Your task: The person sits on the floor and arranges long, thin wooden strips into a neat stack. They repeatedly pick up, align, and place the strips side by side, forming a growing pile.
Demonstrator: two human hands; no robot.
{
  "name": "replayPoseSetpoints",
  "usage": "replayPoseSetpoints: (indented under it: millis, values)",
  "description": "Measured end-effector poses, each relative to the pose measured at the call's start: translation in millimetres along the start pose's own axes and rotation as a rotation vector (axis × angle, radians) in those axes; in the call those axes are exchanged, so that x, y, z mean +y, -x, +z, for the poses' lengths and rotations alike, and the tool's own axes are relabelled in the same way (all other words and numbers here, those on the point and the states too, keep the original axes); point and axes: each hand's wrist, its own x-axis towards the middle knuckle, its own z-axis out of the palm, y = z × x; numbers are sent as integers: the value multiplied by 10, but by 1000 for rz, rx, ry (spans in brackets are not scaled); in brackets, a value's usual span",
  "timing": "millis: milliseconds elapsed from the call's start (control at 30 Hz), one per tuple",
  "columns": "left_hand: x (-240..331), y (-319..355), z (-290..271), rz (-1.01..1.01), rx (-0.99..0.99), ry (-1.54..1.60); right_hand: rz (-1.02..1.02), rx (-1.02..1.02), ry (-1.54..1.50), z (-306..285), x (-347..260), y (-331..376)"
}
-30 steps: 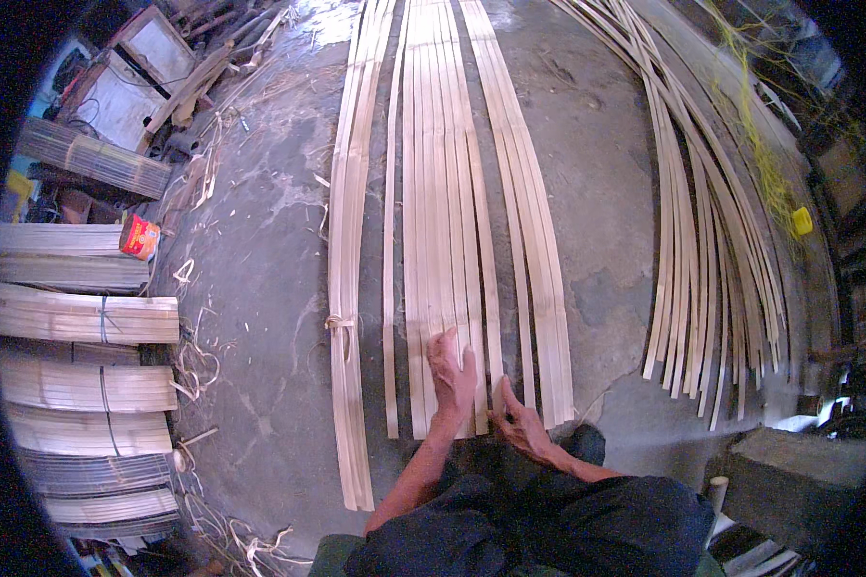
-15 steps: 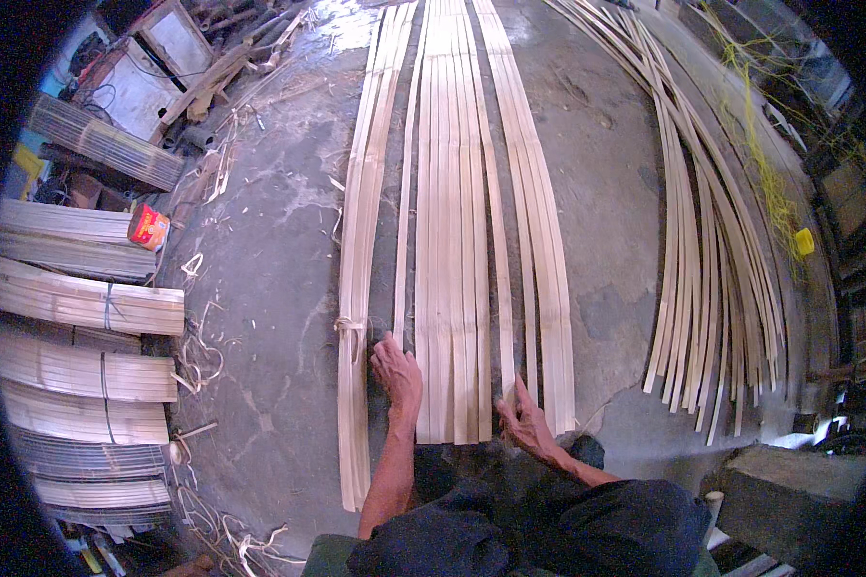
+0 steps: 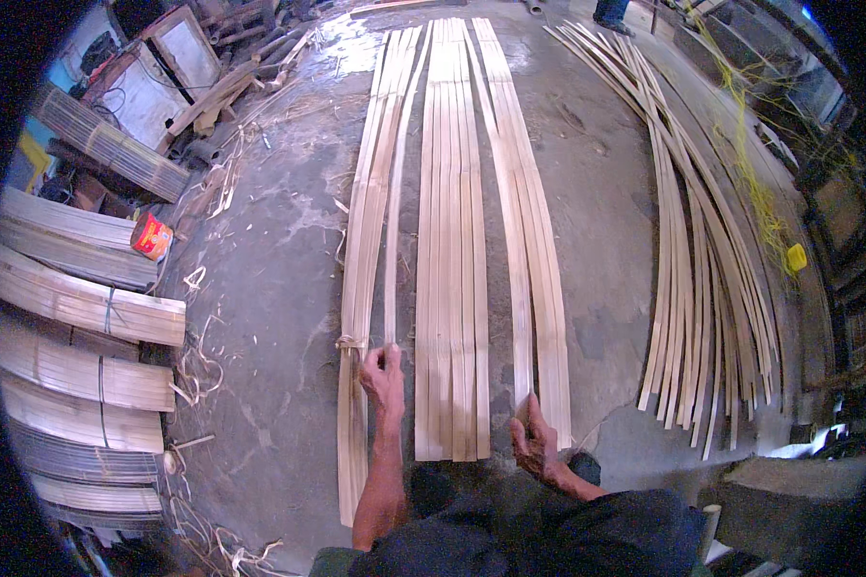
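Long pale split-bamboo strips run away from me on the floor. My left hand (image 3: pixel 383 383) is closed on the near end of a single bamboo strip (image 3: pixel 393 260), beside the tied left-hand bundle (image 3: pixel 364 212). On the other side, my right hand (image 3: pixel 535 442) pinches the near end of another bamboo strip (image 3: pixel 521 327), close to the right-hand group of strips (image 3: pixel 547 317). Between my hands lies a flat middle row of strips (image 3: pixel 451 288), laid edge to edge, with a gap of bare floor on each side. The fingertips are partly hidden.
Bundled slats (image 3: pixel 96 303) are stacked along the left, with a red tin (image 3: pixel 151 236) on them. A loose fan of bamboo strips (image 3: pixel 707 288) lies to the right, near yellow twine (image 3: pixel 755 173). Thin shavings (image 3: pixel 194 370) litter the floor at left. A concrete block (image 3: pixel 789 490) stands at lower right.
Both held strips have moved outward from the middle row: the left one toward the tied bundle, the right one toward the right-hand group. The view has shifted slightly.
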Motion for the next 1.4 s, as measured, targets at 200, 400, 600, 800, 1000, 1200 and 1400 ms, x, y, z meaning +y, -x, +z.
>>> replayPoseSetpoints:
  millis: [200,400,600,800,1000,1200,1400]
  values:
    - [334,-283,-132,244,144,-195,-30,-100,-147,133,-5,-199]
    - [-167,-790,-413,449,233,-556,131,-192,-380,532,-626,-581]
    - [465,-168,83,239,-192,-105,229,-341,-481,1151,-592,-564]
    - [124,-101,309,388,-43,-486,55,-665,-203,1243,-404,-223]
    - [-275,-40,220,393,-55,-542,-149,-603,-103,1010,-13,-34]
    - [-297,51,179,372,-81,-492,-120,-601,-3,863,-217,-187]
    - [-355,28,250,415,-32,-645,-148,-616,83,843,-151,-199]
